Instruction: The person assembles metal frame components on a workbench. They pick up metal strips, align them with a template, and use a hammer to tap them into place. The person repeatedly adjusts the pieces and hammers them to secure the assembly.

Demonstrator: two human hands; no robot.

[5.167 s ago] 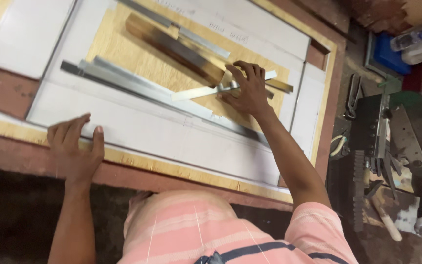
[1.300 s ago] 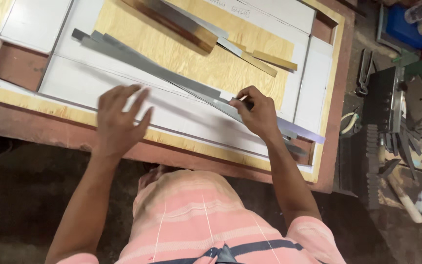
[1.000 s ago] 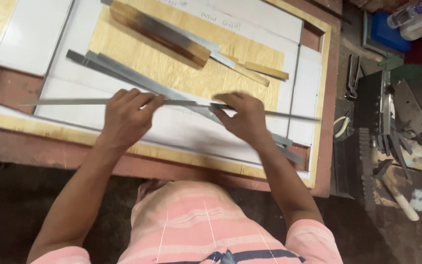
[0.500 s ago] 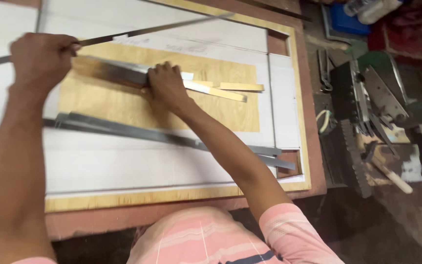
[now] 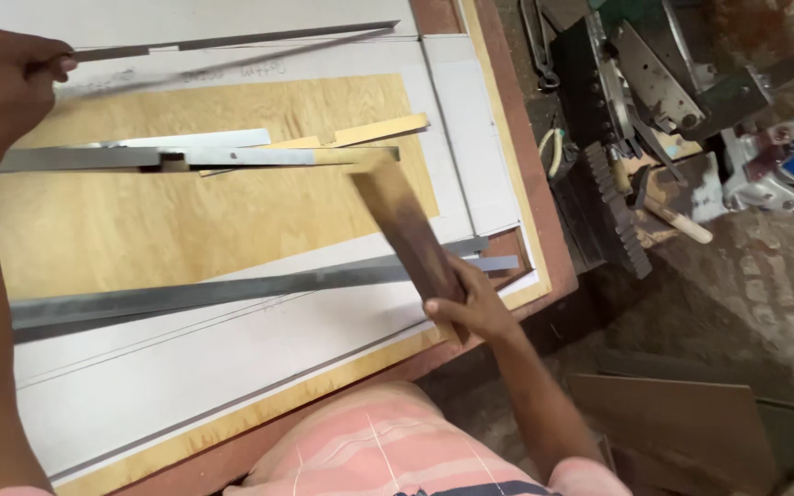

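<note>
No packages, labels, signs or screens visible; workbench only.

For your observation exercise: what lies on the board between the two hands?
In the head view, metal strips and bare plywood lie between the left hand and the right hand.

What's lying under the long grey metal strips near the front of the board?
The long grey metal strips rest on a white panel beside the plywood sheet. Whatever sits directly beneath them is covered.
</note>
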